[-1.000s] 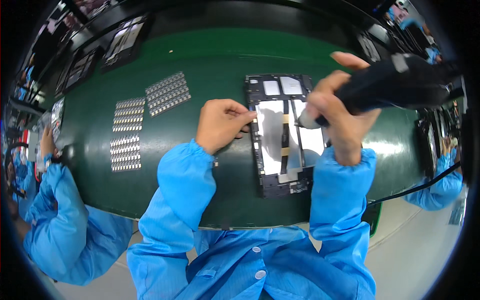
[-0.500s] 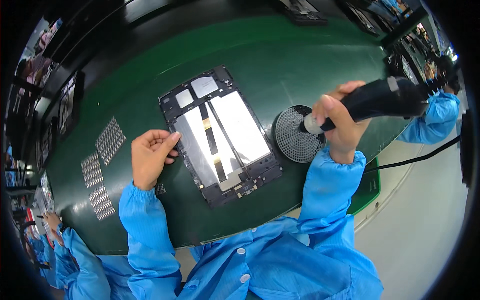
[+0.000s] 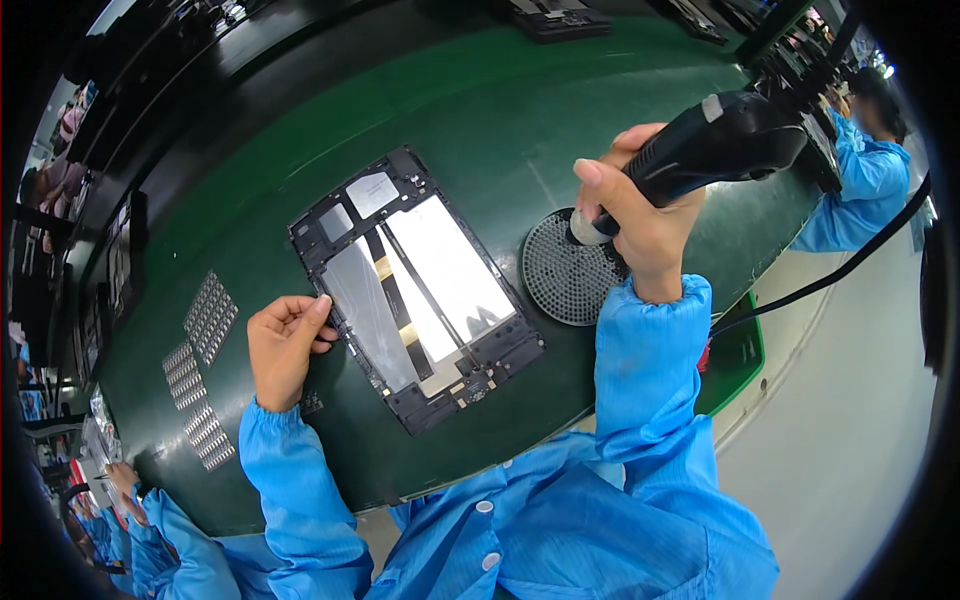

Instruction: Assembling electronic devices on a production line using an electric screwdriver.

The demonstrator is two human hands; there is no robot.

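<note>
An opened tablet point(image 3: 362, 318) with silver battery panels and a black frame lies tilted on the green table. My left hand point(image 3: 283, 345) has its thumb and finger pinched at the tablet's left edge. A black electric screwdriver point(image 3: 712, 150) is wrapped in my right hand point(image 3: 660, 235), its pale collar near my fingertips. The tool's front end points down over a round, perforated screw tray point(image 3: 568, 285), just right of the tablet. Its tip cannot be made out against the tray.
Several sheets of small metal parts point(image 3: 211, 318) lie to the left. A small dark part point(image 3: 311, 402) rests by my left wrist. A black cable point(image 3: 830, 280) loops at the right above a green bin point(image 3: 738, 370). Co-workers in blue point(image 3: 870, 185) sit at both sides.
The whole view has shifted a little. The screwdriver's handle has tipped up, while its front end stays over the screw tray. My left hand remains at the tablet's edge.
</note>
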